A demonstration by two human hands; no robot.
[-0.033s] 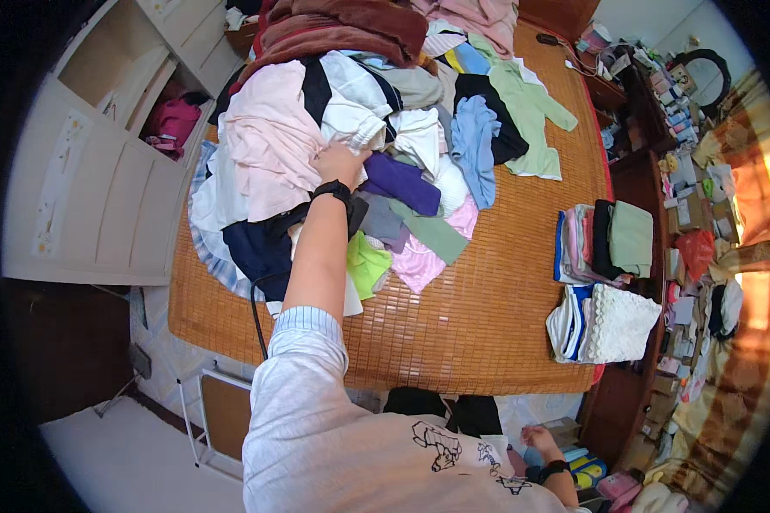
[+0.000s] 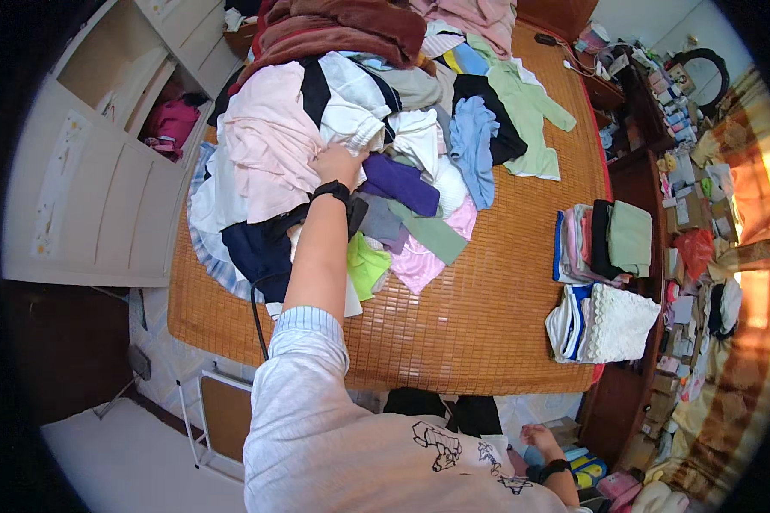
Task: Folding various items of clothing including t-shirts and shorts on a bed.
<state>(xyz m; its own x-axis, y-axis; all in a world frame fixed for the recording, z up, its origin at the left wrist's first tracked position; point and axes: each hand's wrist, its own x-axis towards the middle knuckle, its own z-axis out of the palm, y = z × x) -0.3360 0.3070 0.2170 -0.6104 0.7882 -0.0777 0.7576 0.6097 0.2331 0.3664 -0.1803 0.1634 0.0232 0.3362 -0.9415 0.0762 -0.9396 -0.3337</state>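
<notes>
My left hand (image 2: 338, 164), with a black band on its wrist, reaches into a large heap of clothes. Its curled fingers grip a white garment (image 2: 351, 126) with a gathered band, right beside a pale pink top (image 2: 269, 145); the fingertips are hidden. A folded purple cloth (image 2: 402, 184) lies just right of the hand. Below it are a grey cloth (image 2: 381, 221), a lime green piece (image 2: 366, 267) and a pink one (image 2: 417, 263). At the lower right, away from the heap, my right hand (image 2: 539, 439) is held low with its fingers curled in, nothing visible in them.
The heap lies on a bed with a brown woven mat (image 2: 479, 316). Two folded stacks stand at its right edge: coloured clothes (image 2: 629, 239) and white ones (image 2: 620, 325). A brown blanket (image 2: 342, 34) is behind. White cabinets (image 2: 103, 188) stand left; a cluttered shelf (image 2: 684, 214) lines the right.
</notes>
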